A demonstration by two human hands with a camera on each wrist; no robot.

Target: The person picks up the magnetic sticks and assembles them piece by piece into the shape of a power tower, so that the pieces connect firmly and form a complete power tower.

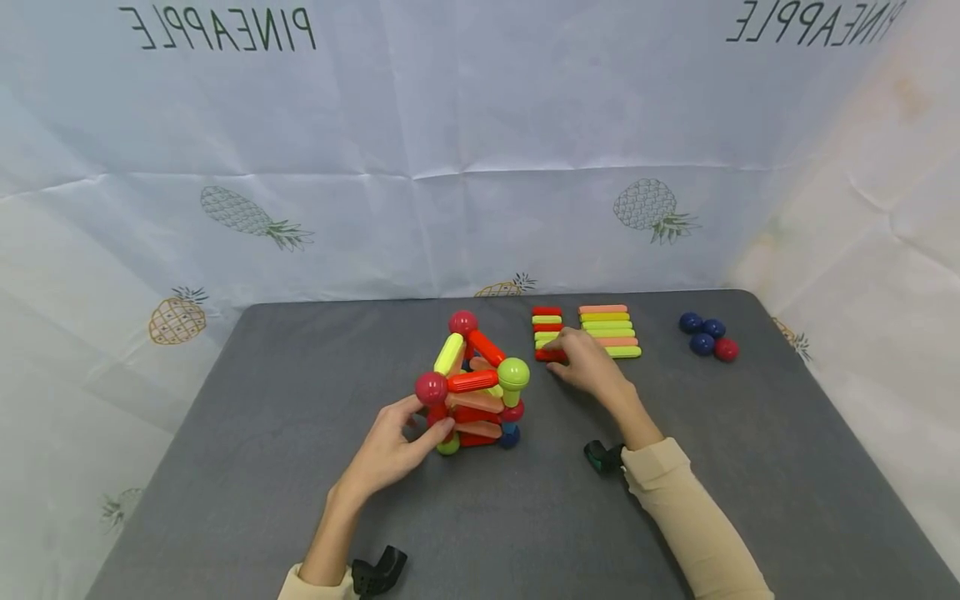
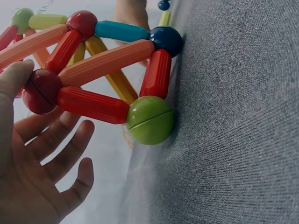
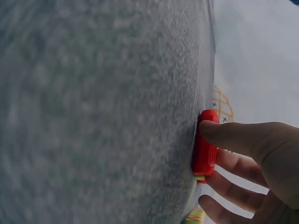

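A ball-and-stick toy structure (image 1: 472, 381) of red, green and blue balls joined by coloured sticks stands on the grey table. My left hand (image 1: 397, 447) grips its left side. In the left wrist view the thumb lies against a dark red ball (image 2: 42, 92), with the other fingers behind and below. To the right, my right hand (image 1: 588, 367) pinches a short red stick (image 3: 204, 149) between thumb and fingers, at the near end of a column of short sticks (image 1: 547, 319). That stick still lies at the table surface. The structure's far side is partly hidden.
Beside the short sticks lies a column of longer sticks (image 1: 606, 325) in yellow, green and orange. Farther right sit several dark blue balls (image 1: 702, 344) and a red ball (image 1: 726, 349). A white cloth with pineapple prints (image 1: 465, 233) hangs behind the table (image 1: 300, 400).
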